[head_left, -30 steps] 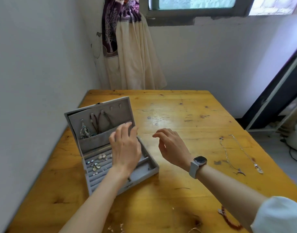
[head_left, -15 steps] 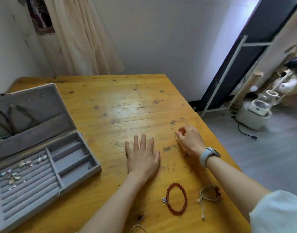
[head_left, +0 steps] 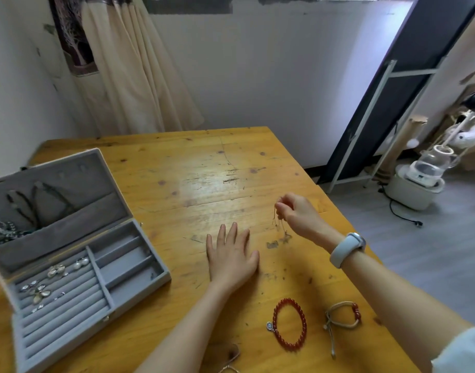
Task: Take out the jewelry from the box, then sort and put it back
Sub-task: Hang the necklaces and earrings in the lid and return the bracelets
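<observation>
An open grey jewelry box (head_left: 128, 267) sits at the left of the wooden table (head_left: 193, 179). Earrings and rings (head_left: 56, 273) fill its ring rolls, and dark necklaces (head_left: 29, 205) hang in the lid. My right hand (head_left: 298, 214) pinches a thin chain necklace (head_left: 279, 224), lifted off the table and dangling. My left hand (head_left: 231, 257) lies flat on the table with fingers spread, to the left of the chain. A red bead bracelet (head_left: 290, 323) and a beige cord bracelet (head_left: 342, 317) lie near the front edge.
The table's right edge runs close past my right wrist. A curtain (head_left: 128, 76) hangs at the back wall. A dark panel with a white frame (head_left: 387, 98) leans on the right, and a white appliance (head_left: 419, 179) stands on the floor. Another piece of jewelry (head_left: 228, 364) lies at the bottom edge.
My head turned right, away from the box. Both hands left the box; the left one settled flat on the table, and the right one picked up the chain necklace and raised it.
</observation>
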{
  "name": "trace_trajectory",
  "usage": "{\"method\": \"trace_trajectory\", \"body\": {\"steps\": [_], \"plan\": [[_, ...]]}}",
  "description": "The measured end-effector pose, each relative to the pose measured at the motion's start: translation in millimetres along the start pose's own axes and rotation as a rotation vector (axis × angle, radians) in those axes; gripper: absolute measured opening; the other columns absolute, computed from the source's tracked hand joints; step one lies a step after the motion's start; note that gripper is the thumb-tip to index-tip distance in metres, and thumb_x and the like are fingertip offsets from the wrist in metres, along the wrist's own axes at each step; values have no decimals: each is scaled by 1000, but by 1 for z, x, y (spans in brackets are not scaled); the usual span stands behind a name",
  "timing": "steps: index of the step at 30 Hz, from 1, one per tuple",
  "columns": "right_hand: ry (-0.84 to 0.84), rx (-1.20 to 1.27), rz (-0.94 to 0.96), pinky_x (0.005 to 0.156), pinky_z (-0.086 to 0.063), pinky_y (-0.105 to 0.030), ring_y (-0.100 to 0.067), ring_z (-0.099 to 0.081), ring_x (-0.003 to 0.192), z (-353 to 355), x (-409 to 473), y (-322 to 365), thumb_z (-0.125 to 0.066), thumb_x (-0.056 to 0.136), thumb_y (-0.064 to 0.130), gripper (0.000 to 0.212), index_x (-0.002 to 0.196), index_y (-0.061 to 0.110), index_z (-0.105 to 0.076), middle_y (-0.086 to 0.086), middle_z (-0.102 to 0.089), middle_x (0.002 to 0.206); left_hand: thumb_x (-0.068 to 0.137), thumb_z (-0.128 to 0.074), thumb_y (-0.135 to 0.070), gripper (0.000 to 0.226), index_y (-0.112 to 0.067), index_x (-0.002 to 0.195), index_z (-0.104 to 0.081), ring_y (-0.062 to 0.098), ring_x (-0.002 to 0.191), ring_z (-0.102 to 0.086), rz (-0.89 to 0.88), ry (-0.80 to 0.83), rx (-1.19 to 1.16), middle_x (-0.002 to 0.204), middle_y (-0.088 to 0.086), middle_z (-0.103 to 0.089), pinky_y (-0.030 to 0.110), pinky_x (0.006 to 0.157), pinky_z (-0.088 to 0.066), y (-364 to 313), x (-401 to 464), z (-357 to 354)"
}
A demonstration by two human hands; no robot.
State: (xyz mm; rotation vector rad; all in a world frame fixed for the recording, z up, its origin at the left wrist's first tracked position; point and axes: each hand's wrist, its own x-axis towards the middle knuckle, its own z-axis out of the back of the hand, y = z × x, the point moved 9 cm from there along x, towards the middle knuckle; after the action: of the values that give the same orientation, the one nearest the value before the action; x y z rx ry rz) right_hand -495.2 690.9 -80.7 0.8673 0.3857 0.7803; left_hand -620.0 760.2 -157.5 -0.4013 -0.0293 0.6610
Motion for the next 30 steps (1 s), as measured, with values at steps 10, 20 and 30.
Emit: {"method": "trace_trajectory", "body": {"steps": [10,20,30], "plan": [[138,182,305,56,-38,-11,-4,-45,58,-10,-57,140,-53,89,7,18,74,16,-55,3,-52,67,90,-53,-12,33,-22,121,-53,3,112,-51,-131,-157,-1037,118,-8,-59,16,92,-41,21,-59,125],[251,35,483,58,-36,-15,-7,-41,61,-77,-102,219,-51,90,11,26,68,25,-48,8,-49,67,84,-60,-15,9,-15,88,-69,10,75,-67,-124,-279,-1093,81,5,-71,17,68,-51,70,-142,168],[328,198,533,59,-44,-12,-2,-51,59,-123,-116,254,-49,88,-2,25,72,18,-50,-1,-55,69,85,-60,-13,11,-11,78,-69,12,70,-66,-43,-453,-1064,74,3,-70,15,69,-51,132,-176,203]]}}
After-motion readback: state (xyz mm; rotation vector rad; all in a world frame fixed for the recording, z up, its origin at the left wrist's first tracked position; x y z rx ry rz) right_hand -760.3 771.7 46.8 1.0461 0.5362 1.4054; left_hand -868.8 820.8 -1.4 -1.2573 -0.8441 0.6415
